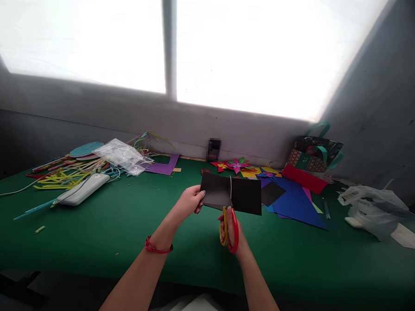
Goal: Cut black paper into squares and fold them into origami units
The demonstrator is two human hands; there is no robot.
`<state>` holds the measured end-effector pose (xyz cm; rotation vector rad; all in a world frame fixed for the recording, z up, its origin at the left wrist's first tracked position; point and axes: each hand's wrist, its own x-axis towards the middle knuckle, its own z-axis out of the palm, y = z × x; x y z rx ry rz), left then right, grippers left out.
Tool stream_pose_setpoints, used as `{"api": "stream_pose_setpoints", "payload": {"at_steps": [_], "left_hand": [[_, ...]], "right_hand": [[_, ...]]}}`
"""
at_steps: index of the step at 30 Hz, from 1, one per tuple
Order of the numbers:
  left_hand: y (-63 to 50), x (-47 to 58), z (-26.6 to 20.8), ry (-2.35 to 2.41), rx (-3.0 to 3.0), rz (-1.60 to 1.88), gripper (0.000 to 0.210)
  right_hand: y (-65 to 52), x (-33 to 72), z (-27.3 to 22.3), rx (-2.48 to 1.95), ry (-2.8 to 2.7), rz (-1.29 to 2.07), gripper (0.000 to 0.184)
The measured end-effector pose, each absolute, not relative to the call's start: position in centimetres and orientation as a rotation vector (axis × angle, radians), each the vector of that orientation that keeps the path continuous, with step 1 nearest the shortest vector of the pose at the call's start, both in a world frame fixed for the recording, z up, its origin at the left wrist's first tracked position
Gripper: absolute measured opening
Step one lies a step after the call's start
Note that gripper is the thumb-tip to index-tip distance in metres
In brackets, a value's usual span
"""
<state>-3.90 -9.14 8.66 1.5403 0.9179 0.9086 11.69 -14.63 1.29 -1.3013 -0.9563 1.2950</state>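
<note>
In the head view my left hand point(192, 199) pinches the left edge of a sheet of black paper point(247, 195), held up above the green table. My right hand point(236, 233) is closed around scissors point(234, 231) with one red and one yellow handle loop. A scissor blade stands upright against the sheet near its middle, with paper on both sides of it. The left part of the sheet looks greyer than the right. How far the paper is cut I cannot tell.
On the green table point(141, 231), a white power strip point(83, 189), pipe cleaners point(58, 178) and a clear plastic bag point(122, 155) lie left. Folded paper flowers point(238, 165) sit behind. Right are blue paper point(295, 202), a gift bag point(310, 154) and a white plastic bag point(374, 213).
</note>
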Motion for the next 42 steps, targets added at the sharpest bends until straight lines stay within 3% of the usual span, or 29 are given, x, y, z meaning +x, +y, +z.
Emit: {"api": "stream_pose_setpoints", "payload": {"at_steps": [42], "left_hand": [[-8.6, -4.2, 7.9, 0.924, 1.562, 0.879, 0.021]], "right_hand": [[-14.7, 11.7, 0.1, -1.297, -1.012, 1.238, 0.053]]}}
